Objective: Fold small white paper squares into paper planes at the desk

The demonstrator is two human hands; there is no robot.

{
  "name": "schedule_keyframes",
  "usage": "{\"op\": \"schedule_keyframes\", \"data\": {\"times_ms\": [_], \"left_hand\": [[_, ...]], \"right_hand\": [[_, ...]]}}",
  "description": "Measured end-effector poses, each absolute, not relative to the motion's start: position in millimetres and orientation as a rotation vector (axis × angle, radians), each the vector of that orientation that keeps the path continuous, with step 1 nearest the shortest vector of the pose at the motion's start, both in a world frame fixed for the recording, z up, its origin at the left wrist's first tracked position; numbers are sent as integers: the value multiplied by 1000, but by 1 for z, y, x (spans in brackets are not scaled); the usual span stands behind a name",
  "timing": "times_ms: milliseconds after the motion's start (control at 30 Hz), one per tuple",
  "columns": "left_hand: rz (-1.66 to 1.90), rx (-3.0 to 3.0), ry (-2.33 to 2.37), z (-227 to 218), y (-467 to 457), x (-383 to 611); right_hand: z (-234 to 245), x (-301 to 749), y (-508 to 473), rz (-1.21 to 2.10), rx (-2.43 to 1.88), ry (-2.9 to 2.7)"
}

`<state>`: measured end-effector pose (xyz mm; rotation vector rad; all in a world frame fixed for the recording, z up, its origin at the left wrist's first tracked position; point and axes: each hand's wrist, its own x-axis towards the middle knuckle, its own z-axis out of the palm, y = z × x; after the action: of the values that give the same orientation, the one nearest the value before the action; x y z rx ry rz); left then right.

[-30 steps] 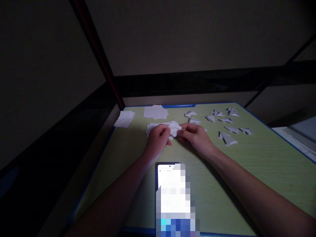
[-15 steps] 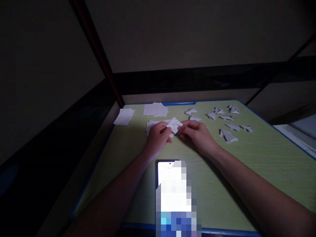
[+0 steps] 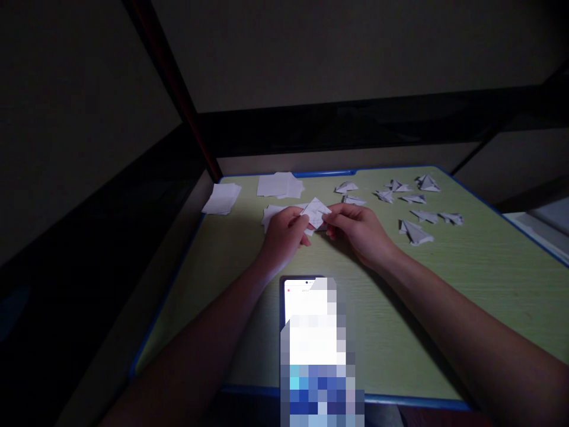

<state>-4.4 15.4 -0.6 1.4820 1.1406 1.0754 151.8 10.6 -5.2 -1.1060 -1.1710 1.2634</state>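
A small folded white paper [image 3: 316, 212], diamond-shaped with crease lines, is held up between both hands over the table. My left hand [image 3: 287, 234] pinches its left corner, thumb on top. At the right corner, my right hand [image 3: 355, 228] grips it between thumb and fingers. Behind and below the hands lies a stack of white paper sheets [image 3: 269, 214], partly hidden by my left hand. A lit phone [image 3: 311, 344], partly blurred out, is in front of me below the hands.
The green table [image 3: 213, 279] has a blue edge. Paper sheets [image 3: 279, 185] lie at the back, with another paper stack [image 3: 221, 198] at the left edge. Several folded paper pieces [image 3: 415, 232] are spread over the right side. A wall [image 3: 355, 53] rises behind.
The view has tilted slightly, so the table sits higher in the picture. Both hands keep their hold on the folded paper, with hardly any movement of their own.
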Motion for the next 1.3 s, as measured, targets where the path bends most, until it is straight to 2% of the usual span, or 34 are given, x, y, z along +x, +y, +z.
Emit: {"op": "schedule_keyframes", "data": {"times_ms": [1300], "left_hand": [[1086, 1531, 1143, 0, 14, -4]], "right_hand": [[-4, 152, 8, 1231, -1138, -1195]]}}
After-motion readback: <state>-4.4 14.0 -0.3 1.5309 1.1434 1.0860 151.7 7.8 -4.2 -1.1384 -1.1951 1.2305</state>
